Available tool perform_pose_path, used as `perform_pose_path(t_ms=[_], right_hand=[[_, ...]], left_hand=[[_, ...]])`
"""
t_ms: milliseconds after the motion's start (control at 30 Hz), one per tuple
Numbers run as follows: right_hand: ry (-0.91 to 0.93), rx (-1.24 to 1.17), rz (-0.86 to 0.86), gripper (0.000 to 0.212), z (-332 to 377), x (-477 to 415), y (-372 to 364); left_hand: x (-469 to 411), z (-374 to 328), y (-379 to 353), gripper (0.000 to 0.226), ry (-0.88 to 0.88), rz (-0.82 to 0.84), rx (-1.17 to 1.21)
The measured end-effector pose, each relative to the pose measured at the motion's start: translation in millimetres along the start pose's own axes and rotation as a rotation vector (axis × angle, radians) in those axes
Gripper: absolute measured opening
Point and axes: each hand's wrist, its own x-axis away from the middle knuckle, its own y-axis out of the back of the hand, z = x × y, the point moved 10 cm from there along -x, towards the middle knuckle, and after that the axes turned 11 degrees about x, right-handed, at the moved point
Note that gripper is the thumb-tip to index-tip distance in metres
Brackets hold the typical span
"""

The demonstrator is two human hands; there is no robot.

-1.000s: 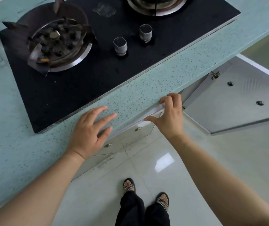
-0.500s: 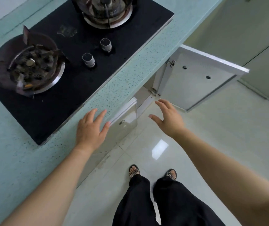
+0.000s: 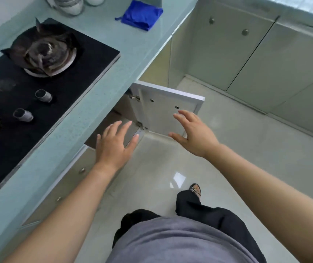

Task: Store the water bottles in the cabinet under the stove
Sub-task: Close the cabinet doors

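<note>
The black two-burner stove [image 3: 60, 88] is set into a pale green counter [image 3: 114, 76]. Under it, the cabinet's right door [image 3: 163, 103] stands swung out over the floor, its white inner face showing. The cabinet's left door [image 3: 70, 179] is nearly closed against the front. My left hand [image 3: 114, 147] hovers with fingers spread in front of the cabinet opening [image 3: 117, 120]. My right hand [image 3: 193, 133] is open in the air just before the open door, touching nothing. No water bottles are in view.
A folded blue cloth [image 3: 140, 14] and white bowls [image 3: 70, 4] sit on the counter beyond the stove. Closed cream cabinets [image 3: 250, 54] line the right side. My legs in black trousers and a sandalled foot [image 3: 195, 190] stand on the glossy tiled floor [image 3: 237, 158].
My right hand has let go of the left door's edge and drifted right toward the open door. My left hand has come off the counter edge. The view has swung right.
</note>
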Motion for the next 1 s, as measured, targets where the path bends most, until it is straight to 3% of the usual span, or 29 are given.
perform_pose_path(t_ms=[300, 733, 1000], right_hand=[[0.161, -0.003, 0.007, 0.058, -74, -90, 59], [0.47, 0.094, 0.14, 0.061, -63, -272, 73], [0.832, 0.155, 0.375, 0.057, -20, -342, 19]], left_hand=[[-86, -82, -5, 0.07, 0.097, -0.156, 0.074], [-213, -51, 18, 0.063, 0.335, -0.281, 0.124], [-226, -28, 1, 0.061, 0.652, -0.42, 0.146]])
